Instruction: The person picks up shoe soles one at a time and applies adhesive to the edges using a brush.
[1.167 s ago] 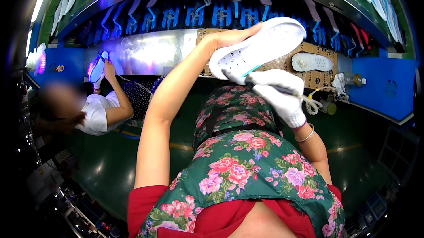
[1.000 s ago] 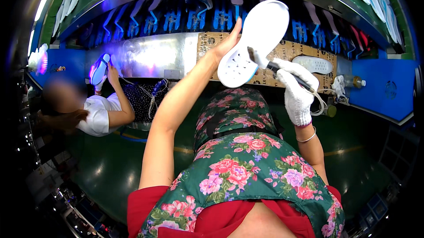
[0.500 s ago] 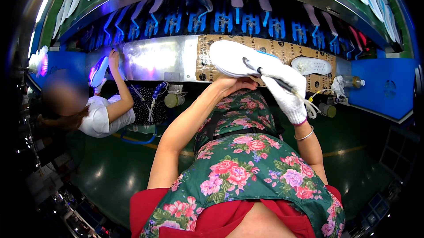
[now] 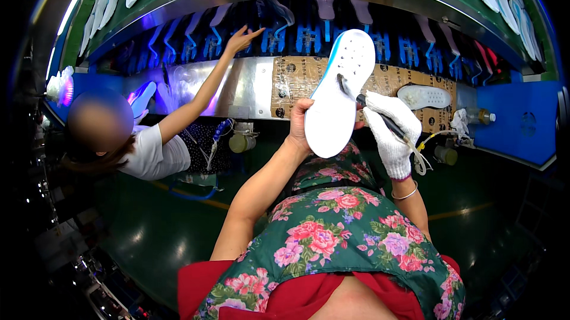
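Observation:
My bare left hand (image 4: 301, 123) grips a white shoe sole (image 4: 332, 121) with a blue edge by its side, the perforated end pointing away from me. The fingers under the sole are partly hidden. In my right hand (image 4: 392, 127), which wears a white knit glove, is a dark-handled brush (image 4: 392, 125) with a thin tube running off its rear. Its dark tip lies over the middle of the sole; I cannot tell whether it touches. On the cardboard to the right rests a second white sole (image 4: 424, 97) with small holes.
Printed cardboard (image 4: 291, 85) covers part of the metal bench (image 4: 246, 85). Behind it stands a rack of blue clamps (image 4: 307, 38) carrying shoe parts. A clear bottle (image 4: 484, 117) is at the right. At the left, a co-worker (image 4: 148, 147) stretches one arm toward the rack.
My left hand has turned the sole from lying crosswise to pointing away from me, its perforated face showing. The co-worker's arm has swung from the bench out to the rack.

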A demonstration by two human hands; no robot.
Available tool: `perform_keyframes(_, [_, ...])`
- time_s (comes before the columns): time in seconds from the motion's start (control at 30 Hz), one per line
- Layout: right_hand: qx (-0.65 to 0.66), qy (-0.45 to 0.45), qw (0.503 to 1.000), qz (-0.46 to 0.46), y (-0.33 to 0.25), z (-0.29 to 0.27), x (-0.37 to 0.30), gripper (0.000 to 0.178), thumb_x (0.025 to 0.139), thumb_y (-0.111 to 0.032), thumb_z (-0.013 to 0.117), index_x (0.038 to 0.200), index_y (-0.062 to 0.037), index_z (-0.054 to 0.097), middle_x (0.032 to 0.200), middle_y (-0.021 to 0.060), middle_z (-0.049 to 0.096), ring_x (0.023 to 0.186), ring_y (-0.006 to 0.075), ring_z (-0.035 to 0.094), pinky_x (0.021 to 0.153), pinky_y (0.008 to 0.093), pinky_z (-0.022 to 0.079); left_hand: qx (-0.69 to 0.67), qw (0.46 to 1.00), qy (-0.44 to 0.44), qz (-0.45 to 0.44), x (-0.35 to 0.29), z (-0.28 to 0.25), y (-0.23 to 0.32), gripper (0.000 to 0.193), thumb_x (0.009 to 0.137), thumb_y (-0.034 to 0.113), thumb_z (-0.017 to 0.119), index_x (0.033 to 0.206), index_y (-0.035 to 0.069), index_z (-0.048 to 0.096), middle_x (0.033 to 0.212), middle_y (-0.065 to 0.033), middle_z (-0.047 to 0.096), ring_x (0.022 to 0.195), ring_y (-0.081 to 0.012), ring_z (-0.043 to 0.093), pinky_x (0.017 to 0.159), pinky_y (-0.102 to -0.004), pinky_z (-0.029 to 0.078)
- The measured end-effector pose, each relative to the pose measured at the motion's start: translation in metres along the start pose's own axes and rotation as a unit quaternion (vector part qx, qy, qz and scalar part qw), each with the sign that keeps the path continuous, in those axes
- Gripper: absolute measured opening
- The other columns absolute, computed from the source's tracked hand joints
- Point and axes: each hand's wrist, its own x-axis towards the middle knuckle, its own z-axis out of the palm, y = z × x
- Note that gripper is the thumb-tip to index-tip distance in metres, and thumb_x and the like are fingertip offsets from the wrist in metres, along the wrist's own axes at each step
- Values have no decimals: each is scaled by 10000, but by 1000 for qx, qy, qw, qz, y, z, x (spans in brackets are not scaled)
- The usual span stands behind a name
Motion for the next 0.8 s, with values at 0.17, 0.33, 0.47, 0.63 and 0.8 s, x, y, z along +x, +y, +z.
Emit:
perform_keyframes(0.17, [23,18,1000,0,5,-1,3,219,800,7,741,1017,36,734,986,151,734,884,216,713,791,321,557,-28,999,20,-36,5,2,-5,852,852,601,596,1507,113,353,1382,-218,528,1225,-456,555,992,-737,416])
perform_keyframes(0.33, [18,30,999,-7,4,0,4,223,806,11,735,1027,36,732,994,148,734,893,214,712,795,320,557,-69,997,2,-41,10,2,-5,878,870,719,519,1507,137,355,1399,-206,513,1225,-443,558,976,-747,420])
perform_keyframes(0.47, [9,29,999,-9,2,0,6,221,807,0,738,1026,30,734,996,147,735,891,217,713,797,318,557,-85,995,4,-50,14,1,-1,892,869,756,480,1505,143,355,1401,-205,512,1228,-437,557,969,-744,429])
perform_keyframes(0.63, [19,1,1000,12,-15,2,16,237,804,17,739,1041,30,735,1034,141,736,908,198,708,804,297,552,-191,981,0,-35,19,-8,1,926,835,787,492,1486,138,383,1363,-199,541,1189,-430,588,910,-693,510])
perform_keyframes(0.8, [-37,12,995,-89,-20,-1,28,245,760,-3,770,1004,6,749,956,135,745,834,228,719,748,316,561,-133,984,114,11,23,-7,-2,927,821,795,494,1476,146,402,1346,-159,571,1175,-414,603,895,-679,523])
